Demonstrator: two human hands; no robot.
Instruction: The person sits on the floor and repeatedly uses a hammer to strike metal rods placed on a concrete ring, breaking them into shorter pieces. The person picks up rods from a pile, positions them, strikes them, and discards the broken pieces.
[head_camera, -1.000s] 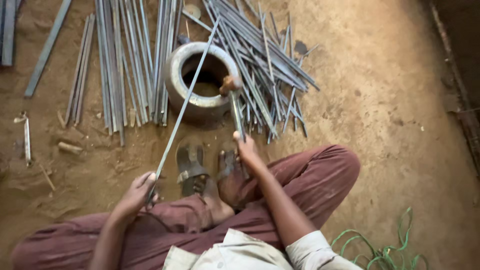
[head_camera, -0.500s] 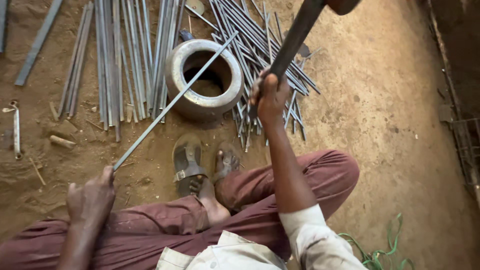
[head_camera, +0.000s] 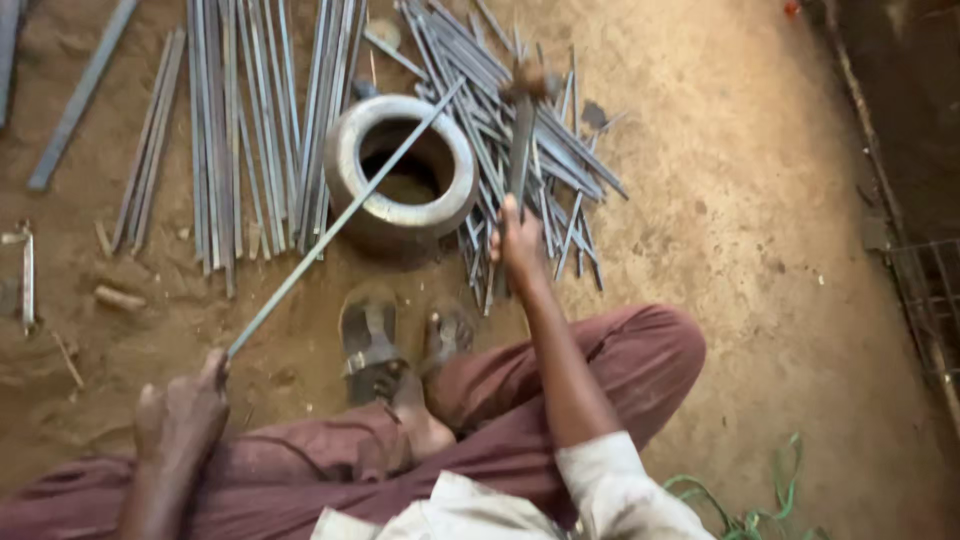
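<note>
My left hand (head_camera: 183, 415) grips the near end of a long thin metal rod (head_camera: 340, 222). The rod slants up and to the right, and its far end lies across the top of a thick metal ring (head_camera: 352, 187) standing on the dirt. My right hand (head_camera: 519, 240) is closed on the handle of a hammer (head_camera: 521, 140), whose blurred head sits just right of the ring, near the rod's tip. My sandalled feet (head_camera: 400, 340) rest just below the ring.
A fan of metal rods (head_camera: 560, 165) is piled right of the ring, and a row of straight rods (head_camera: 230, 130) lies to its left. Green cord (head_camera: 760, 510) lies at the lower right. A wire frame (head_camera: 930, 290) stands at the right edge.
The hammer was raised high half a second ago and has come down toward the ring. My left hand still holds the rod, shifted slightly.
</note>
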